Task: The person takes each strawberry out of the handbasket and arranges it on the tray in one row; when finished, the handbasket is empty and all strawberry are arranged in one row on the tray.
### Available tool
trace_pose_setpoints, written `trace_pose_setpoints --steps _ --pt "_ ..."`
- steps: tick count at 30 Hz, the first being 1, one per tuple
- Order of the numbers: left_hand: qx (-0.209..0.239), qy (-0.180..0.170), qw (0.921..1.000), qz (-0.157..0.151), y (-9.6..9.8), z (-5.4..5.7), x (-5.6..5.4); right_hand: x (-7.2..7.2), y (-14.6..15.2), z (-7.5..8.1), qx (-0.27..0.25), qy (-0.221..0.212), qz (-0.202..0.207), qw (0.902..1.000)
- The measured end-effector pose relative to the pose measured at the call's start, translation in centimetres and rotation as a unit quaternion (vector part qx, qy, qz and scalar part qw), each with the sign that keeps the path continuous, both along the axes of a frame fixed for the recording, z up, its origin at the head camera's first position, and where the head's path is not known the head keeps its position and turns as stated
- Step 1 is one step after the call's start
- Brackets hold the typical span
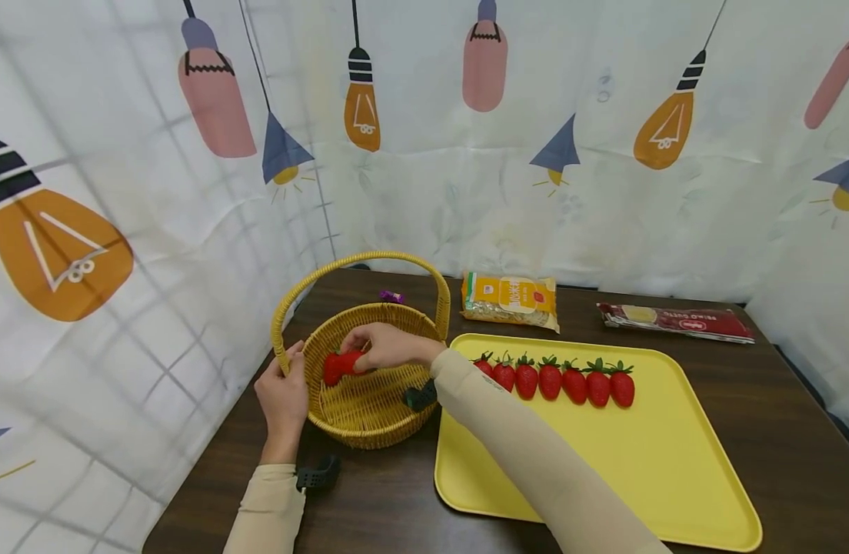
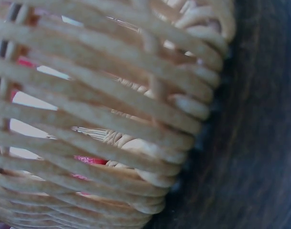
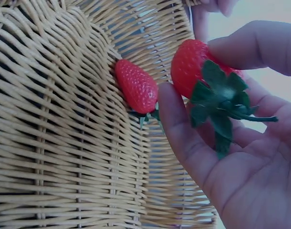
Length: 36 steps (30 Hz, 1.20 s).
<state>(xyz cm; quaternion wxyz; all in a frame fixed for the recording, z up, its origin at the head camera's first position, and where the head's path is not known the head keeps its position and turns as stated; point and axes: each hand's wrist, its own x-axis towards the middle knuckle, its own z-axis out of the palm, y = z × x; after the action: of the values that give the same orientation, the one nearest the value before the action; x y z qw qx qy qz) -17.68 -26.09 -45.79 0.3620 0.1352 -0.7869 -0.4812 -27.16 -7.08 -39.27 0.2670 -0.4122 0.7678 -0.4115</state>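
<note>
A yellow wicker basket with a tall arched handle stands on the table's left side. My left hand grips the base of the handle at the rim; the left wrist view shows mostly basket weave. Inside the basket, my right hand pinches a red strawberry between thumb and fingers, its green leaves turned toward the palm. Another strawberry lies against the woven wall just beside it. Several more strawberries stand in a row on a yellow tray, partly hidden by my right forearm.
Behind the tray lies a yellow bag of grain-like food. Farther right is a long dark red packet. A small purple wrapped item sits behind the basket. Printed curtains border the dark table at the back and sides.
</note>
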Motion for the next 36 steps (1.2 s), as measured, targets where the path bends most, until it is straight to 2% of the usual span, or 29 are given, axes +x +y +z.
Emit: trace_pose_setpoints --steps 5,9,15,19,24,29,36 --pt "-0.001 0.001 1.0000 0.004 0.1 -0.2 0.1 0.7 0.9 0.1 -0.016 0.002 -0.009 0.9998" --pt "-0.005 0.010 0.9999 0.003 -0.1 -0.2 0.1 1.5 1.9 0.2 -0.040 -0.018 -0.039 0.9983" --pt "-0.002 0.018 0.9998 0.006 -0.3 0.0 -0.3 2.9 3.2 0.5 -0.071 -0.019 -0.083 0.9938" --pt "0.004 0.013 0.9999 0.004 -0.2 0.1 -0.3 3.8 4.2 0.4 -0.072 -0.016 -0.093 0.9929" --pt "0.008 0.011 0.9999 0.006 -0.1 0.0 -0.2 4.9 6.0 0.0 -0.074 -0.038 -0.104 0.9911" --pt "0.005 0.019 0.9998 0.003 -0.1 0.0 -0.2 5.5 8.1 -0.5 -0.098 -0.064 -0.130 0.9846" --pt "0.007 0.016 0.9998 0.004 0.1 0.0 -0.3 5.8 11.5 -1.1 -0.131 -0.075 -0.172 0.9734"
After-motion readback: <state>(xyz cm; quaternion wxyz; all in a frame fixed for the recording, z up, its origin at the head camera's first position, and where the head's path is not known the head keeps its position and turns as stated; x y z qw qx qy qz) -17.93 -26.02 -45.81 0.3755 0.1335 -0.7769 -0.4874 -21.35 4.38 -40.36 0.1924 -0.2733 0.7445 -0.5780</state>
